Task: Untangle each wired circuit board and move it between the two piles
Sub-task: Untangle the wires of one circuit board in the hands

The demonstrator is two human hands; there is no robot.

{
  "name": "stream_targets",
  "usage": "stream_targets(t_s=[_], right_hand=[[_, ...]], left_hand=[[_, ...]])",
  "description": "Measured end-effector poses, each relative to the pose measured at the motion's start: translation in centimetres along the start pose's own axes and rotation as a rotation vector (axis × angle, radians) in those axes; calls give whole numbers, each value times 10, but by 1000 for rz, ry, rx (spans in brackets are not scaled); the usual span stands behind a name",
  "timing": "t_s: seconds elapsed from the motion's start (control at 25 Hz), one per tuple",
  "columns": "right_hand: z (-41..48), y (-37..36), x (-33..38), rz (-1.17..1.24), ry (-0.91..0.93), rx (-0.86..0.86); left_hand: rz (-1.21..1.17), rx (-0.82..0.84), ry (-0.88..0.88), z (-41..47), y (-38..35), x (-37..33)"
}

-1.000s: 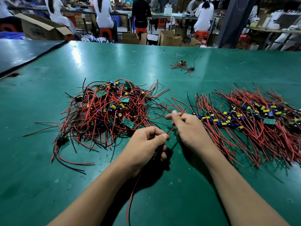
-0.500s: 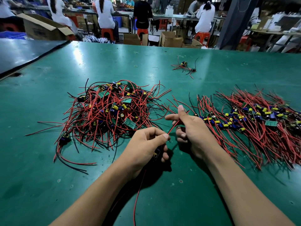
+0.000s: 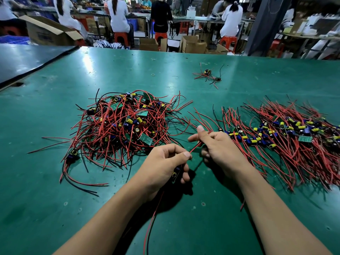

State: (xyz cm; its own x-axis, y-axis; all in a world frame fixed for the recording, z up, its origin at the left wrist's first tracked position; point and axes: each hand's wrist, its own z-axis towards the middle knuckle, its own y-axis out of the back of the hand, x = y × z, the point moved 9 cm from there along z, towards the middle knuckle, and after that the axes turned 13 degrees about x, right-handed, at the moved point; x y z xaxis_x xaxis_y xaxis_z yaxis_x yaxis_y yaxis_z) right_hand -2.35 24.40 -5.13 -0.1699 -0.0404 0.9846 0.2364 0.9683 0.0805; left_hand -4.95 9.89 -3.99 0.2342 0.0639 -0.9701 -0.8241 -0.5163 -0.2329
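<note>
A tangled pile (image 3: 121, 129) of small circuit boards with red and black wires lies on the left of the green table (image 3: 55, 190). A flatter, combed-out pile (image 3: 287, 137) spreads on the right. Between them, my left hand (image 3: 163, 166) grips one wired circuit board (image 3: 175, 173), mostly hidden in my fingers, its wires trailing down toward me. A red wire (image 3: 195, 147) runs taut from my left thumb to my right hand (image 3: 220, 148), which pinches it with the thumb raised.
A small stray board with wires (image 3: 207, 75) lies farther back on the table, near a rubber ring (image 3: 153, 74). A dark table (image 3: 22, 61) adjoins on the left. Beyond the far edge stand cardboard boxes (image 3: 193, 44) and seated people at benches.
My right hand has slid slightly along the red wire and raised its thumb. My left hand keeps the same hold on the board.
</note>
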Motion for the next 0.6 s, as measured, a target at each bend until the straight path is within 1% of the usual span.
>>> stream_targets(t_s=[0.08, 0.12, 0.16, 0.24, 0.32, 0.4, 0.52, 0.6], right_hand=[[-1, 4, 1, 76, 9, -71], [0, 3, 1, 158, -2, -79], [0, -1, -1, 270, -27, -54], [0, -13, -3, 508, -89, 74], [-2, -19, -1, 609, -127, 190], [-3, -19, -1, 564, -140, 216], [-5, -13, -1, 428, -141, 97], [-5, -10, -1, 400, -125, 34]], left_hand=[[9, 9, 8, 0, -2, 0], [1, 16, 16, 0, -2, 0], [-10, 28, 27, 0, -3, 1], [-18, 63, 45, -1, -4, 2], [-2, 87, 59, -2, -5, 3], [9, 97, 78, -2, -7, 4], [-25, 61, 89, -2, -6, 5], [-69, 8, 75, -2, -3, 4]])
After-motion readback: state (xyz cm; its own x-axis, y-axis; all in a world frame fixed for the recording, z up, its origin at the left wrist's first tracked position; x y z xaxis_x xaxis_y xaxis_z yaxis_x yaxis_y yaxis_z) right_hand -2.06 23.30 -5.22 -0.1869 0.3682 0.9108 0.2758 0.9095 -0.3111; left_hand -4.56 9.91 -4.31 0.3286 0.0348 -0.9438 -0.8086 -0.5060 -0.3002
